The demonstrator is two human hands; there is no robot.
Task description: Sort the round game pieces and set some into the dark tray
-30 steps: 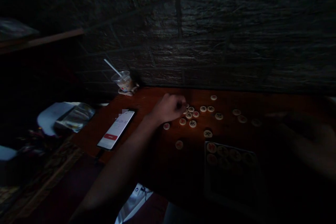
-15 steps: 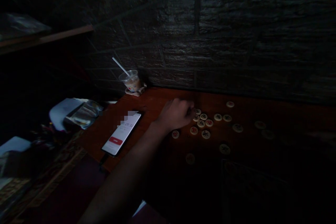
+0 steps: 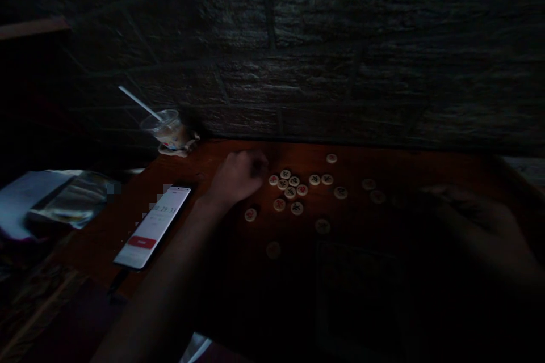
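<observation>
My left hand [image 3: 240, 177] rests over the table with its fingers curled, just left of a cluster of round xiangqi pieces [image 3: 290, 192] with red and black characters. Nearest its fingertips is a red-marked piece [image 3: 273, 180]. Whatever the curled fingers may hold is hidden. On the right, my right hand [image 3: 485, 224] reaches in from the edge, dim and blurred, its fingers unclear. Other pieces lie scattered between the hands, among them a black-marked piece [image 3: 340, 192] and a red-marked piece [image 3: 331, 158] nearer the wall.
A lit phone [image 3: 155, 229] with a timer lies left of my left forearm. A plastic cup [image 3: 172, 133] with a straw stands at the table's back left corner. The dark brick wall [image 3: 298, 62] rises behind the wooden table [image 3: 213, 153]. Deep shadow covers the front.
The view has turned right, so everything sits further left. My left hand has drawn slightly away from the cluster, uncovering a red-marked piece. My right hand now shows more clearly.
</observation>
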